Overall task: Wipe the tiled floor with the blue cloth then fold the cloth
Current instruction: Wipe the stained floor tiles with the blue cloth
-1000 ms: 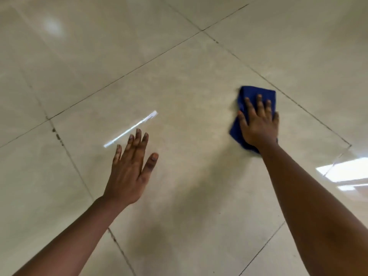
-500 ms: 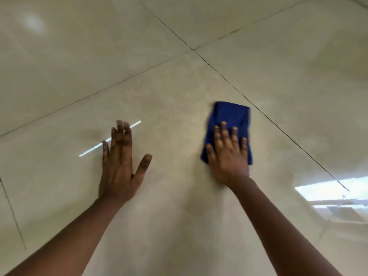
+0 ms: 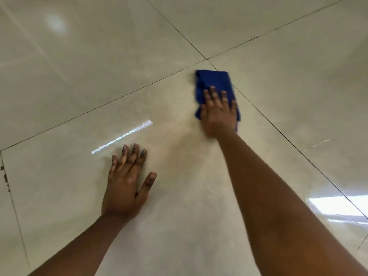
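Right now, in the head view, the right hand (image 3: 219, 111) lies flat with its fingers spread, pressing down on the small bunched blue cloth (image 3: 216, 82). To wipe well, I think the palm should push evenly and slide the cloth in long, overlapping strokes, so no patch is missed. The left hand (image 3: 124, 188) rests flat and open on the shiny cream tiled floor (image 3: 69, 86), holding nothing, just propping the body. The cloth looks soft, dark blue and crumpled, sitting close to where two thin dark tile lines (image 3: 207, 59) cross. Folding comes later.
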